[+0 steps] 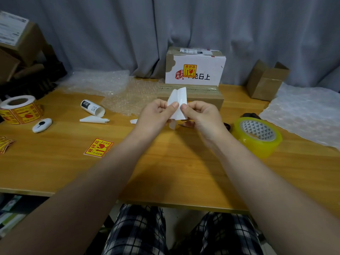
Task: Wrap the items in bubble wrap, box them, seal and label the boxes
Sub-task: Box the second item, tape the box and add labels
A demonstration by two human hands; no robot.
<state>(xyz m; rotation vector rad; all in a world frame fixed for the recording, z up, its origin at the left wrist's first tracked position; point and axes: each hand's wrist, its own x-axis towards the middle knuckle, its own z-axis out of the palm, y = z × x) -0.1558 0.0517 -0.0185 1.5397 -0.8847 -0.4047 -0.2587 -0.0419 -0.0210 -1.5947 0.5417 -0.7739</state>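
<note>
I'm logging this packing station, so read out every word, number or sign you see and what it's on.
"易碎品": yellow sticker on white box.
"日上": white box front.
"易碎品": loose sticker.
"D10": curled label.
Too blurred or small to read: sticker roll, shipping labels.
No text: held paper.

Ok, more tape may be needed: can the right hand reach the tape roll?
Probably, once freed: the right hand pinches a white label, but the tape roll lies uncovered beside its forearm.
</note>
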